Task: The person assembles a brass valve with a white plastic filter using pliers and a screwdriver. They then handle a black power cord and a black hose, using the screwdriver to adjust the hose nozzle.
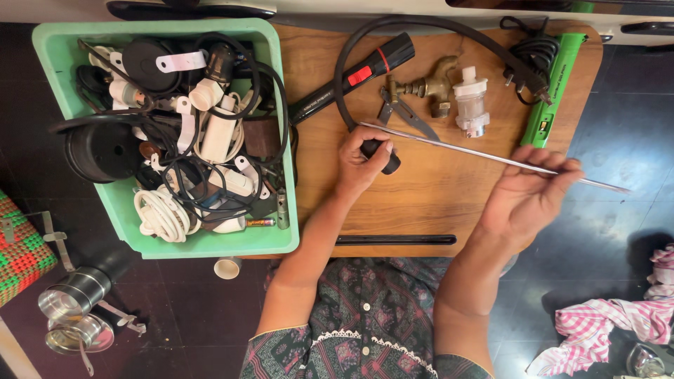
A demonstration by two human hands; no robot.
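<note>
Spanning both hands, left hand (pixel 361 160), right hand (pixel 526 193), screwdriver (pixel 484 154)

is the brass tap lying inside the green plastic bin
No, the brass tap lies on the wooden tabletop, outside the green plastic bin.

We could not see the handle (pixel 382 156) whole: the left hand (pixel 361 163) covered most of it. The right hand (pixel 528 193) was blurred. Tangled cables hid the tub (pixel 49 56) floor. The cloth (pixel 618 319) ran off the right edge.
</note>
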